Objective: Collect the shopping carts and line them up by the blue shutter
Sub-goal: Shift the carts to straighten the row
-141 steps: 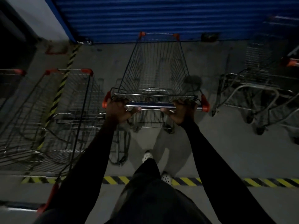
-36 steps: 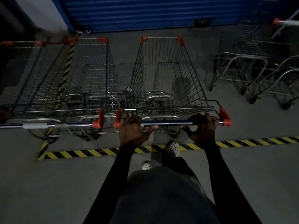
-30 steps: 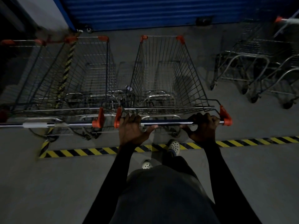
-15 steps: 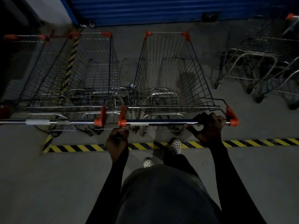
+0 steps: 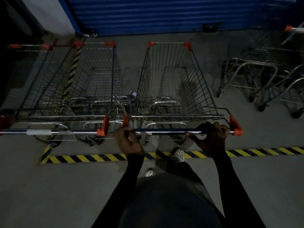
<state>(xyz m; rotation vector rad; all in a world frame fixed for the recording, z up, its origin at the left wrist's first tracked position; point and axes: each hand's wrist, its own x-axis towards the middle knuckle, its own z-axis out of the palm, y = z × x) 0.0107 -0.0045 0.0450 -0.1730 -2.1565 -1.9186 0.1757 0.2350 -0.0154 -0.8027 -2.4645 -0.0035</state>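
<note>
Overall: dim indoor light, muted colours, low contrast.
Brightest: blue shutter point(image 5: 164, 14) at upper centre, pale wall point(image 5: 49, 12) at upper left.
Darkest: left edge and lower centre, nearly black.
Shadows: soft, faint, on the floor point(image 5: 49, 195) under the cart point(image 5: 172, 79) baskets.
Glare: thin highlights on the chrome handle bar point(image 5: 164, 130).
Blur: smeared at upper left.
Distortion: wide-angle; floor tape point(image 5: 90, 157) bows, cart sides splay.
</note>
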